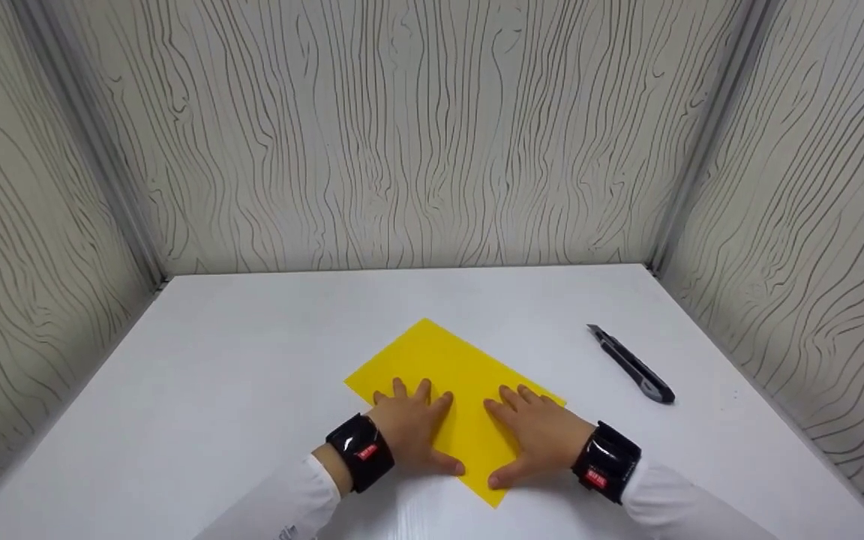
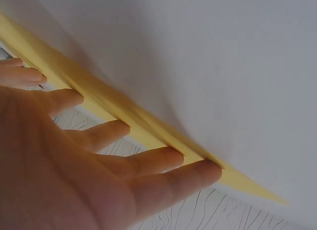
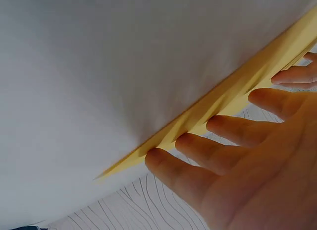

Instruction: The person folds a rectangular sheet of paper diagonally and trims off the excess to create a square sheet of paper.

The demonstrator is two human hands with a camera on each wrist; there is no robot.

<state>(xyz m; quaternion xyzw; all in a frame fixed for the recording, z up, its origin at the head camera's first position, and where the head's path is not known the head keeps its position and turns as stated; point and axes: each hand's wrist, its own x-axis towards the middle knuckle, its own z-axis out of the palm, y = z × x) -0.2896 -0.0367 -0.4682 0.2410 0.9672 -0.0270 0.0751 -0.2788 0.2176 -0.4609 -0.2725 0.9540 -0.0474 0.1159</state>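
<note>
A yellow sheet of paper lies flat and turned at an angle on the white table, one corner pointing toward the person. My left hand rests on its left side with the fingers spread and fairly straight. On the right side my right hand lies the same way, thumb pointing in toward the left thumb near the front corner. Both wrist views show fingertips touching the yellow paper along its edge, and neither hand grips anything. Black bands circle both wrists.
A black and grey utility knife lies to the right of the paper, its blade tip pointing away from the person. The white table meets wood-patterned panels at the back and on both sides.
</note>
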